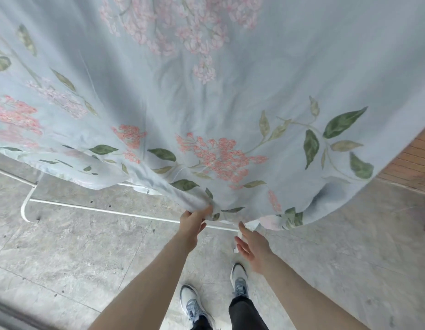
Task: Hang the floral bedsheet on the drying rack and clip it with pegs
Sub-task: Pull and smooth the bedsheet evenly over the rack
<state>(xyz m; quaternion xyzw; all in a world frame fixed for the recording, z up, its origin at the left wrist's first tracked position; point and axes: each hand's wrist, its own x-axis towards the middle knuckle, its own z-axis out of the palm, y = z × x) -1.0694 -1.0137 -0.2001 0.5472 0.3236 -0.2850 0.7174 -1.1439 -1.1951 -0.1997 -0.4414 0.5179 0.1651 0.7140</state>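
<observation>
You stand on a grey stone-look tiled floor [75, 253], and at your right a strip of reddish wood flooring [414, 160] begins past the tile edge. The floral bedsheet [206, 103], pale blue with pink blossom clusters and green leaves, hangs in front of you and fills most of the view, its lower hem falling close to the floor. Under that hem you can see the white tubular base of the drying rack [92, 209], its rails lying along the tiles and curving at the left end; the upper part of the rack is hidden by the cloth. Your left hand [193, 225] pinches a bunched fold of the hem between thumb and fingers, the forearm stretched forward and down toward it. Your right hand [253, 246] holds nothing: its fingers are spread and nearly straight, palm turned inward, the fingertips just below the hem, and whether they touch the cloth is not clear. A small white piece of the rack shows right beside that hand. Below, your 2 grey-and-white sneakers [194, 303] stand on the tiles beneath dark trouser legs.
</observation>
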